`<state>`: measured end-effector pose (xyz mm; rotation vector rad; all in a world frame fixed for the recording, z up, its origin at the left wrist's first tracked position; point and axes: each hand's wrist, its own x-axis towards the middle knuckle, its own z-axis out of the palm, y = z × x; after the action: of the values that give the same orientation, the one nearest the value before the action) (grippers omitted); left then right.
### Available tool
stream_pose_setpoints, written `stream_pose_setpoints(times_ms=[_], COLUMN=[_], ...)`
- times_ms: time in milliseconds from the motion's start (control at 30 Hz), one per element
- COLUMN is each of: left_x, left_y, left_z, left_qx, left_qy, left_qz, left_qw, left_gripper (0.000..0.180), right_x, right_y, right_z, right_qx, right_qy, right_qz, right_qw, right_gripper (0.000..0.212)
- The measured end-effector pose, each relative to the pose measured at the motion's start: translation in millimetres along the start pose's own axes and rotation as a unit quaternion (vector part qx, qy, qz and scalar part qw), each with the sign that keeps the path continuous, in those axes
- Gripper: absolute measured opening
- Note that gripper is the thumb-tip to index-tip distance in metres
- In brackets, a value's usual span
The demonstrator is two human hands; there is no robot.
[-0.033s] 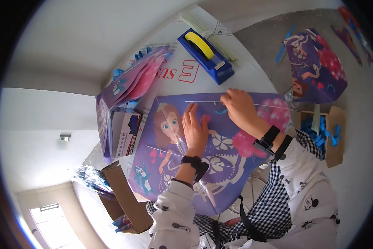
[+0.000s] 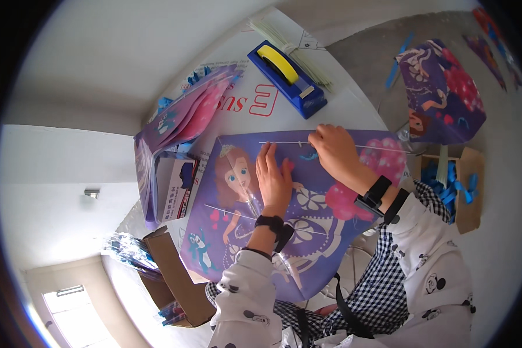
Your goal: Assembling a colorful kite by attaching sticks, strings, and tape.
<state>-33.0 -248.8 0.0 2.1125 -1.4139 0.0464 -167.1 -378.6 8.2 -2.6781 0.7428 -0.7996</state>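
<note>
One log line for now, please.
left hand: spread on purple printed sheet | right hand: curled at thin white rod, grip unclear | tape dispenser: beyond sheet

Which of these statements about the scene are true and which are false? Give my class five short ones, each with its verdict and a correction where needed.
1. The left hand rests palm down on the purple sheet. True.

2. The tape dispenser on the table is red. False: the tape dispenser is blue, with a yellow ring in it.

3. The right hand is at a thin white rod that lies across the sheet. True.

4. The bundle of pale sticks is under the left hand. False: the bundle of pale sticks lies beside the tape dispenser.

5. The open cardboard box on the person's right has blue pieces in it. True.
</note>
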Motion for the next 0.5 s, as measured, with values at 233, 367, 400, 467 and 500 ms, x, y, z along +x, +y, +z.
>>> stream_pose_setpoints(times_ms=[233, 367, 400, 467, 500], left_x=[3.4, 3.9, 4.2, 4.3, 4.2], left_y=[4.1, 3.0, 3.2, 2.3, 2.6], left_z=[16.3, 14.7, 13.8, 13.8, 14.1], left_qx=[0.085, 0.109, 0.11, 0.111, 0.111], left_qy=[-0.036, -0.035, -0.035, -0.037, -0.038], left_qz=[-0.011, 0.001, 0.002, 0.005, 0.007], left_qw=[0.996, 0.993, 0.993, 0.993, 0.993], left_gripper=[0.047, 0.044, 0.044, 0.043, 0.043], right_x=[2.2, 0.5, 0.2, -1.3, -1.6], right_y=[16.5, 19.6, 20.0, 20.3, 19.5], right_z=[-2.3, -7.5, -8.2, -7.3, -6.9], right_qx=[-0.062, -0.071, -0.075, -0.071, -0.067], right_qy=[0.015, 0.005, 0.002, 0.014, 0.025], right_qz=[-0.005, -0.014, -0.02, -0.018, -0.017], right_qw=[0.998, 0.997, 0.997, 0.997, 0.997], right_gripper=[0.002, 0.003, 0.003, 0.003, 0.004])
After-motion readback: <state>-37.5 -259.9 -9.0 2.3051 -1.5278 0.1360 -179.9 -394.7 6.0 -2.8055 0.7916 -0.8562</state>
